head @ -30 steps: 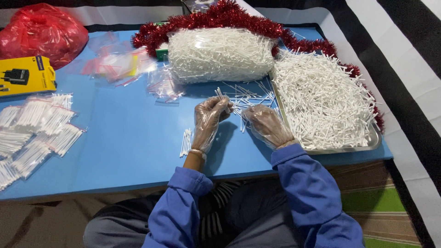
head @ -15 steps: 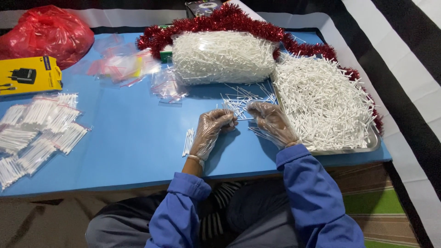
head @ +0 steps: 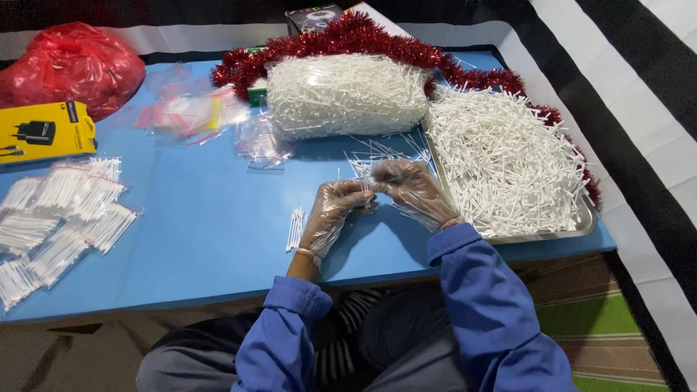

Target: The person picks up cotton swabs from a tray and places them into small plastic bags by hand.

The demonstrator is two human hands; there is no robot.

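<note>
Red tinsel garland [head: 377, 40], red plastic bag [head: 69, 65], yellow box [head: 45, 132] on blue table [head: 210, 225].

— What packaging sits on the blue table [head: 203, 239]?

— A flat yellow box [head: 45, 132] at the far left edge, a dark product picture on its lid. Behind it, a knotted red plastic bag [head: 71, 67].

— And the clear ones?

— Small filled sachets [head: 62, 218] on the left, empty red-edged sachets [head: 190, 112] mid-table, one big clear bag [head: 347, 94] of white sticks.
</note>
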